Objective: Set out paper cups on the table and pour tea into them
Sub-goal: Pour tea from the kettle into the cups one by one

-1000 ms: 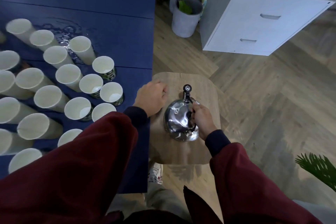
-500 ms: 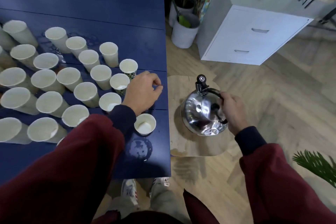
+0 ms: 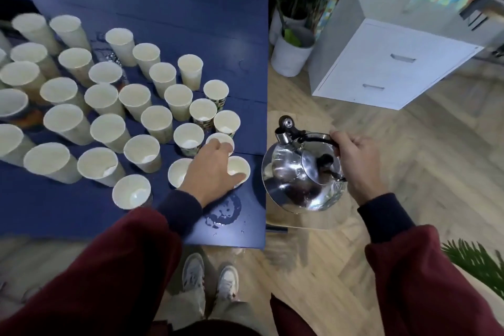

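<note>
Kettle (image 3: 302, 172) swung nearer table (image 3: 191, 8), right hand (image 3: 357, 161) fingers clamped on handle (image 3: 319, 139), left hand (image 3: 212, 172) fingers round paper cup (image 3: 240, 166)

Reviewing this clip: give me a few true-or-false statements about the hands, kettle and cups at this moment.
1. The right hand grips the handle of the kettle. True.
2. The left hand hangs idle at the person's side. False: it holds a paper cup standing on the blue table.
3. A puddle lies on the table near the left wrist. True.
4. The cups lie on their sides. False: they stand upright.
5. The kettle is above the cups. False: it is beside the table, over the wooden stool.
</note>
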A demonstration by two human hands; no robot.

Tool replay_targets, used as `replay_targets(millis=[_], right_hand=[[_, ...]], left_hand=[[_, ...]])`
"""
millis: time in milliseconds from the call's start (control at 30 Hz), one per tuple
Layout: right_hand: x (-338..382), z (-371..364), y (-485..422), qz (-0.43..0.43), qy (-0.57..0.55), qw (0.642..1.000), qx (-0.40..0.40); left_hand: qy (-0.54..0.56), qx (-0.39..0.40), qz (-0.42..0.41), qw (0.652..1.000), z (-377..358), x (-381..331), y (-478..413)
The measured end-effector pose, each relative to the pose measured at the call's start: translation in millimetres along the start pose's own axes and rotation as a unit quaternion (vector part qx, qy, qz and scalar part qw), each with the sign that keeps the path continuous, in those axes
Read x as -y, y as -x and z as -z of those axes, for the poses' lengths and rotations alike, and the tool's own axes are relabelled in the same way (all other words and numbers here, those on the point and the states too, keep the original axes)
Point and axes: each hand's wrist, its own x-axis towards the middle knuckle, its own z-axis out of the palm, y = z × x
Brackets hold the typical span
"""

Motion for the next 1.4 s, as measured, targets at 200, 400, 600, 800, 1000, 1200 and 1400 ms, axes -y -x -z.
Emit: replay_targets(millis=[200, 400, 600, 800, 1000, 1200, 1400], right_hand=[[-12.9, -7.8, 7.1, 0.033, 0.043, 0.996, 0.066], [-16.8, -12.0, 12.2, 0.056, 0.051, 0.992, 0.098], [-11.5, -16.8, 10.2, 0.082, 0.098, 0.983, 0.13], [-11.3, -20.8, 8.3, 0.097, 0.142, 0.974, 0.146], [-9.3, -22.5, 7.7, 0.129, 0.193, 0.961, 0.147], [-5.8, -22.4, 11.6, 0.131, 0.209, 0.957, 0.154], [-5.9, -25.1, 12.9, 0.133, 0.238, 0.948, 0.167]], left_hand=[[-0.149, -0.015, 0.01, 0.989, -46.1, 0.8, 11.0], [-0.054, -0.09, 0.058, 0.993, -64.6, 0.5, 18.5], [-0.022, -0.089, 0.066, 0.994, -76.4, 3.3, 16.0], [-0.006, -0.086, 0.05, 0.995, -78.9, 9.9, 16.5], [0.021, -0.094, 0.038, 0.995, -79.3, 15.5, 15.0], [0.048, -0.098, 0.035, 0.993, -77.4, 16.1, 15.4], [0.073, -0.097, 0.036, 0.992, -72.5, 13.6, 17.0]])
